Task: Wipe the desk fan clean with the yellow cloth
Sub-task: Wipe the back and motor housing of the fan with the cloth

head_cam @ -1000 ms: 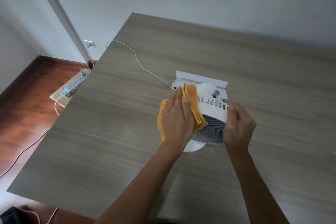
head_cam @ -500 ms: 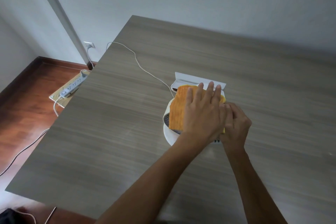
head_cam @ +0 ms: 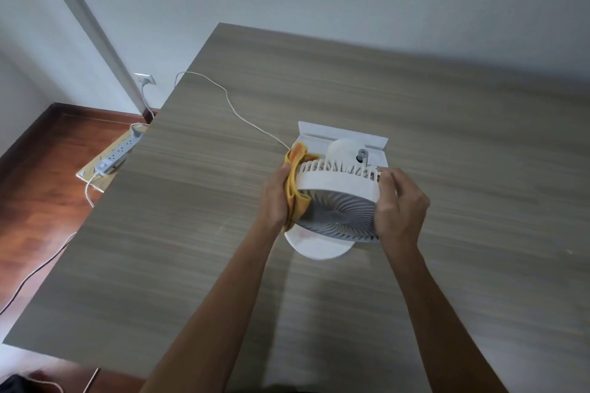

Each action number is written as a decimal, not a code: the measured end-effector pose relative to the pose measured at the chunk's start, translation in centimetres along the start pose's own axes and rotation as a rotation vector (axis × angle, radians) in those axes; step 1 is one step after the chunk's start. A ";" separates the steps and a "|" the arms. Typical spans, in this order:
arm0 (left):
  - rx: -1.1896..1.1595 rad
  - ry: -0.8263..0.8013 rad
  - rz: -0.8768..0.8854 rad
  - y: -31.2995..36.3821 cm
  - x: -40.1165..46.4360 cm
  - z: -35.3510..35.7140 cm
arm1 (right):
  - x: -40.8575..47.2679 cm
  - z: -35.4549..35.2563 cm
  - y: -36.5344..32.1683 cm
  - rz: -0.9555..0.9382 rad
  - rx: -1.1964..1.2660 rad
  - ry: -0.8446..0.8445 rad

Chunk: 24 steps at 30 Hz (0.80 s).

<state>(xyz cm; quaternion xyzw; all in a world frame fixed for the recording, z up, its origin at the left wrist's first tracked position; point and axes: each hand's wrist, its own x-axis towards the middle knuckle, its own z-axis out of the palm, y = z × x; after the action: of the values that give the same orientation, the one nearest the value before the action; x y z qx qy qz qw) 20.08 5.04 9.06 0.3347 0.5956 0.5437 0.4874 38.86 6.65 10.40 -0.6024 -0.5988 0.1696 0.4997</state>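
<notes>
A person's two hands work on a white desk fan [head_cam: 338,182] that stands right of centre on a grey wood-grain worktop [head_cam: 191,233], seen from a head-worn camera looking down. The left hand [head_cam: 276,201] presses a bunched yellow cloth [head_cam: 295,182] against the fan's rim at about nine o'clock, fingers curled round the fabric, which spills above and below the palm. The right hand [head_cam: 399,204] clasps the opposite edge of the fan housing at three o'clock, its fingers curled over the ribbed rear grille. The hands are set apart, the fan head between them, each clamped on what it holds. The fan's grey spiral front grille [head_cam: 341,217] tilts toward the camera, and its round white base [head_cam: 319,247] rests on the worktop at six o'clock. A white angled bracket or tray [head_cam: 341,134] lies just behind the fan at twelve o'clock. A thin white cable [head_cam: 230,102] runs from the fan's left side toward ten o'clock and over the worktop's edge. Beyond that edge, a white power strip [head_cam: 118,153] lies on a board on the reddish wood floor [head_cam: 41,201], near a wall socket [head_cam: 144,78].
</notes>
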 end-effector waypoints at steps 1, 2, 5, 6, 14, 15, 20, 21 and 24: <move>-0.087 0.015 -0.055 -0.2 -0.3 -0.1 | -0.1 -0.1 0.0 -0.006 0.006 0.002; -0.165 0.040 -0.095 -0.5 -0.4 -0.1 | -0.2 -0.1 -0.1 -0.007 0.009 -0.001; -0.375 0.069 -0.241 -2.2 -0.5 0.1 | -0.1 0.1 -0.3 0.012 -0.007 -0.012; -0.443 0.090 -0.288 -3.0 -0.2 0.1 | 0.0 0.2 -0.4 0.016 -0.010 -0.014; -0.847 0.143 -0.507 -7.4 -0.6 2.8 | 0.3 -0.2 -0.4 -0.024 -0.022 -0.038; -0.895 0.122 -0.525 -7.6 -0.8 3.1 | 0.4 -0.1 -0.5 -0.026 -0.030 -0.041; -1.068 0.057 -0.591 -8.3 -1.6 5.1 | 0.6 -0.2 -0.5 0.005 -0.018 -0.038; -1.083 0.063 -0.597 -8.6 -1.7 5.3 | 0.7 -0.3 -0.5 0.007 -0.016 -0.040; -1.113 0.051 -0.651 -8.7 -2.3 6.1 | 0.7 -0.2 -0.7 0.004 -0.012 -0.038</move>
<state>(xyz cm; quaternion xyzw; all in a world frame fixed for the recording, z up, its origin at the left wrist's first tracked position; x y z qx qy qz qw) 27.68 3.31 1.52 -0.1793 0.3071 0.6034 0.7138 38.82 7.07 11.30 -0.6030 -0.6081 0.1784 0.4845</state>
